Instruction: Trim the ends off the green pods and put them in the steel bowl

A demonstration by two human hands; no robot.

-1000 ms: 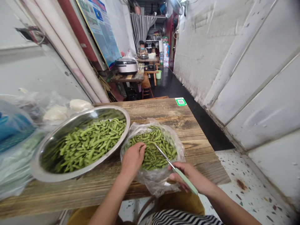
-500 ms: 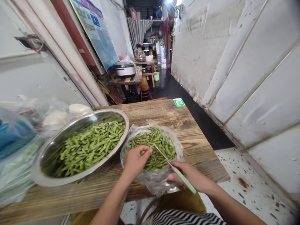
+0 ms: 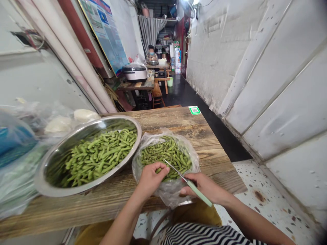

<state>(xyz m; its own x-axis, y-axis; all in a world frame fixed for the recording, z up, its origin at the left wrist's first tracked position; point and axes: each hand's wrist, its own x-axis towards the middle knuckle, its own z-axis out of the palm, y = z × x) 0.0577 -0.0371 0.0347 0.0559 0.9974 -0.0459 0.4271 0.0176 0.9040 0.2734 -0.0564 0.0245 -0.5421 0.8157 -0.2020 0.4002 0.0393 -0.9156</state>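
Over the near part of a plastic-lined container (image 3: 193,160) of green soybean pods (image 3: 176,153), my left hand (image 3: 152,177) is closed in a pinch. A soybean pod (image 3: 158,170) shows between its thumb and fingers, partly hidden. My right hand (image 3: 198,185) grips scissors (image 3: 195,190) with a pale green handle. Their metal tip points up and left, close to my left fingertips. Whether the blades are apart is hard to make out. To the left, a large steel basin (image 3: 139,134) holds a heap of soybean pods (image 3: 102,154).
Everything stands on a wooden table (image 3: 212,146) with a green QR sticker (image 3: 194,110) at its far corner. Plastic bags (image 3: 20,170) crowd the left side. Farther back are a white cooker (image 3: 135,72) on another table, a wooden stool (image 3: 157,92) and a seated person (image 3: 151,56).
My left hand has shifted slightly down and right, and the scissors tip has moved slightly left and down. The whole view has tilted a little. Both hands keep their hold.
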